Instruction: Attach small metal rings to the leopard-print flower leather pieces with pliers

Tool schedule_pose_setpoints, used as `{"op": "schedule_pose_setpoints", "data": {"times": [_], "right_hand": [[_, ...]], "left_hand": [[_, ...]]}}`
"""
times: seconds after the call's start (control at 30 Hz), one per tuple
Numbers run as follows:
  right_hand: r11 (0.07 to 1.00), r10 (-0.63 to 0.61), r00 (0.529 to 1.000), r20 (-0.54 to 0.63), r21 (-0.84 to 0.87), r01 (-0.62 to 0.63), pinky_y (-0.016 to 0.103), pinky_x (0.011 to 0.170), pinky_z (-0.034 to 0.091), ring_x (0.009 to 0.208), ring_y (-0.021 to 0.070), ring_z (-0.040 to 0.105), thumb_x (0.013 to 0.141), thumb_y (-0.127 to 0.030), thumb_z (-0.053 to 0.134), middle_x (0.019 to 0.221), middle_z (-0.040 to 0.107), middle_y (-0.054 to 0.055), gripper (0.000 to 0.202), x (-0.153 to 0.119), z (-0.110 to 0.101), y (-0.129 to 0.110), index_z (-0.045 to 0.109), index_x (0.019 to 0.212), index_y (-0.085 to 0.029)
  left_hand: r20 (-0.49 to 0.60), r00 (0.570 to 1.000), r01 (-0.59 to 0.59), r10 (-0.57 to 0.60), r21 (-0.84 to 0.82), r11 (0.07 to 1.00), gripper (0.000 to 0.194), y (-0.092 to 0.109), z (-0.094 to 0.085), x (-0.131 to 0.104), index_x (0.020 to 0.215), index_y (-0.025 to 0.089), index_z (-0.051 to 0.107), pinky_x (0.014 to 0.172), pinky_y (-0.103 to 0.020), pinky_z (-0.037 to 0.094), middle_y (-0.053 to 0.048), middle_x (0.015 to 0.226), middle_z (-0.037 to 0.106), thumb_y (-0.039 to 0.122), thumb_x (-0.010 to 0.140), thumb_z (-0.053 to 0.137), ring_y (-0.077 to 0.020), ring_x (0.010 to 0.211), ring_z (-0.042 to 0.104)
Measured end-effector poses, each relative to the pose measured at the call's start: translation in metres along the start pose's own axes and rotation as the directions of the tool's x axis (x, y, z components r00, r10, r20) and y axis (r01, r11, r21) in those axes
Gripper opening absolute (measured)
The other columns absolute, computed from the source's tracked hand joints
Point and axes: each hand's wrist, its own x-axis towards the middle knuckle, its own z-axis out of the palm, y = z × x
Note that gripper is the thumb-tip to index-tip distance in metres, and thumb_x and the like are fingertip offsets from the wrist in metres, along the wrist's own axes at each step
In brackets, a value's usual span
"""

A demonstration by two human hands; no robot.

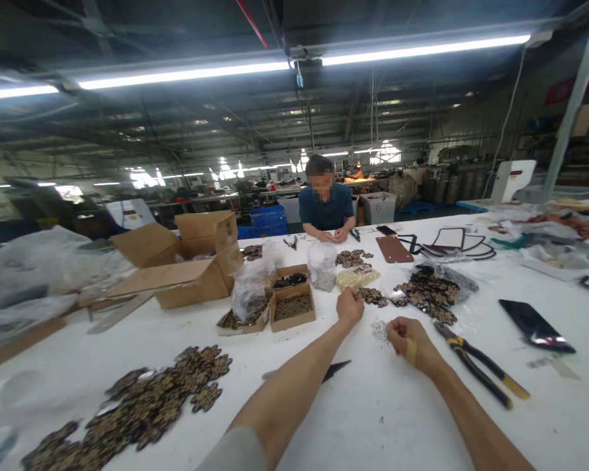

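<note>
My left hand (pixel 349 307) is closed, fingers curled, at the left edge of a small pile of brown-and-black flower-shaped pieces (pixel 373 297); anything in its fingertips is hidden. To its right, my right hand (pixel 413 340) is pinched beside a little heap of tiny silvery metal parts (pixel 379 330). What that pinch holds is too small to make out. A tan bandage (pixel 411 351) wraps one of its fingers. Right behind the left hand lies a clear bag of pale yellow small parts (pixel 357 277). Under my left forearm lies a dark-pointed tool (pixel 336 370), partly covered.
Yellow-and-black pliers (pixel 481 363) and a black phone (pixel 536 325) lie at right. Larger flower-piece piles sit front left (pixel 161 399) and beyond my right hand (pixel 429 291). Open boxes of small parts (pixel 292 307) stand left of centre. A co-worker (pixel 325 203) sits opposite.
</note>
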Motion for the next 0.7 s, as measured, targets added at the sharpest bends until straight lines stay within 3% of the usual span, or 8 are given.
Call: {"op": "schedule_pose_setpoints", "data": {"times": [0.1,0.2,0.33,0.5,0.7], "right_hand": [[0.999,0.001,0.999,0.033,0.052,-0.003,0.023,0.047,0.04,0.047,0.0121,0.051,0.078,-0.031,0.061,0.053,0.059,-0.001,0.014,0.0,-0.003,-0.003,0.062,0.074,-0.017],[0.995,0.01,0.998,0.066,0.093,-0.016,0.024,0.049,0.044,0.049,0.0131,0.053,0.079,-0.033,0.061,0.054,0.059,0.0,0.017,-0.001,-0.004,-0.003,0.063,0.074,-0.017],[0.994,0.02,0.993,0.116,0.106,-0.033,0.025,0.051,0.045,0.05,0.0135,0.053,0.081,-0.036,0.065,0.059,0.062,0.001,0.021,-0.006,-0.002,-0.006,0.066,0.077,-0.016],[0.997,0.046,0.988,0.146,0.056,-0.055,0.026,0.052,0.044,0.052,0.0141,0.054,0.081,-0.042,0.069,0.061,0.064,0.003,0.027,-0.014,0.003,-0.012,0.067,0.077,-0.015],[0.991,0.124,0.977,0.172,0.028,-0.131,0.026,0.05,0.042,0.052,0.014,0.054,0.076,-0.041,0.075,0.063,0.065,0.005,0.028,-0.015,0.003,-0.009,0.07,0.077,-0.014]], "left_hand": [[0.022,0.994,-0.105,0.109,-0.129,0.986,0.018,-0.005,-0.016,-0.012,0.09,0.017,0.069,0.073,-0.028,0.046,-0.003,0.08,0.069,0.025,0.075,0.07,-0.0177,0.078,0.063],[0.061,0.978,-0.178,0.2,-0.26,0.949,0.018,-0.013,-0.034,-0.038,0.088,0.017,0.07,0.069,-0.025,0.047,-0.001,0.079,0.07,0.029,0.075,0.072,-0.0156,0.075,0.062],[0.097,0.969,-0.173,0.228,-0.395,0.902,0.021,-0.026,-0.049,-0.08,0.088,0.016,0.073,0.068,-0.025,0.049,-0.004,0.082,0.073,0.033,0.076,0.072,-0.016,0.074,0.063],[0.14,0.964,-0.115,0.225,-0.545,0.831,0.017,-0.034,-0.052,-0.112,0.09,0.017,0.076,0.074,-0.028,0.051,-0.006,0.087,0.076,0.029,0.078,0.072,-0.0172,0.078,0.066],[0.164,0.942,-0.138,0.292,-0.604,0.785,0.016,-0.035,-0.05,-0.12,0.092,0.017,0.077,0.079,-0.027,0.051,-0.006,0.091,0.076,0.024,0.079,0.07,-0.0176,0.083,0.067]]}}
